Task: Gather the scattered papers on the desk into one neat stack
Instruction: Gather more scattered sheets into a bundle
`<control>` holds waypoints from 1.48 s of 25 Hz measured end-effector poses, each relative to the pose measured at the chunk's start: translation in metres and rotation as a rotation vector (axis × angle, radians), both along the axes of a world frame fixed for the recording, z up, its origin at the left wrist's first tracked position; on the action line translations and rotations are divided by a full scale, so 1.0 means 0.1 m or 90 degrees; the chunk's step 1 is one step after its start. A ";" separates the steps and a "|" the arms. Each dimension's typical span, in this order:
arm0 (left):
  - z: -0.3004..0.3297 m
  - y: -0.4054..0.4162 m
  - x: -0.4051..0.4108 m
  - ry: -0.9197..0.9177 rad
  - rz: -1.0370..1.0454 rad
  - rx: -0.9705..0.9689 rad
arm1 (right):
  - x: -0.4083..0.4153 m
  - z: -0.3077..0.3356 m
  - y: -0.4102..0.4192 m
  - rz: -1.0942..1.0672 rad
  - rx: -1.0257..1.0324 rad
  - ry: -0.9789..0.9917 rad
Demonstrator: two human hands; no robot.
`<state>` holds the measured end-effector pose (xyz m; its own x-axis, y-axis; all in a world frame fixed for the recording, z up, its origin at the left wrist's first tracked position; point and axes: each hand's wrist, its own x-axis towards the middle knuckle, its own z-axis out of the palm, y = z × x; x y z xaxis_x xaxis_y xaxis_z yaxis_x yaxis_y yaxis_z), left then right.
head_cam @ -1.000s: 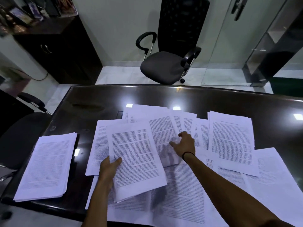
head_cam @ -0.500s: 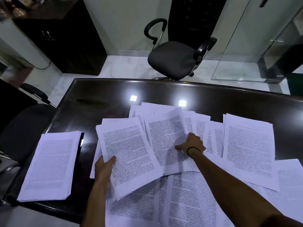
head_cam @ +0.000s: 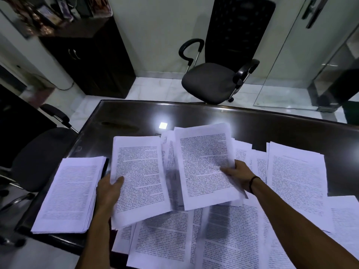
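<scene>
My left hand (head_cam: pixel 109 190) grips the lower left edge of a bundle of printed pages (head_cam: pixel 139 177), thumb on top, held above the desk. My right hand (head_cam: pixel 240 174) grips the right edge of a second bundle of pages (head_cam: pixel 204 164), lifted and tilted beside the first. Several loose printed sheets (head_cam: pixel 229 233) lie spread on the dark glossy desk (head_cam: pixel 252 125) under and around both hands. A separate sheaf (head_cam: pixel 295 179) lies to the right. A squared stack of papers (head_cam: pixel 70 193) sits at the desk's left edge.
A black office chair (head_cam: pixel 211 82) stands beyond the desk's far edge. Another dark chair (head_cam: pixel 40 152) is at the left side. A dark cabinet (head_cam: pixel 87 55) stands against the back wall, and a glass partition (head_cam: pixel 291 65) is at the right.
My right hand went from pressing on the spread sheets to gripping a bundle and lifting it off the desk. The left hand's bundle rose and shifted slightly left.
</scene>
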<state>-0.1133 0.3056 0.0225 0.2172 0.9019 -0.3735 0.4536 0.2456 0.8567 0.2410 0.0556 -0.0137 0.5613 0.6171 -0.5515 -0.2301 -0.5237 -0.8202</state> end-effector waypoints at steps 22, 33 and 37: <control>-0.55 -0.38 0.39 -0.007 0.056 -0.183 | -0.27 -0.28 0.28 -0.029 -0.429 -0.354; -0.15 -0.26 0.45 -0.010 0.015 -0.091 | 0.23 0.23 0.13 0.046 -0.324 -0.349; 0.22 -0.32 0.54 0.026 -0.009 0.051 | 0.35 0.85 0.09 0.338 -0.334 -0.695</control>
<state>-0.0592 0.2738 0.0442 0.2163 0.9262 -0.3087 0.4908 0.1702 0.8545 0.2760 0.0648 0.0710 0.6247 0.7512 -0.2131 0.7450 -0.6552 -0.1255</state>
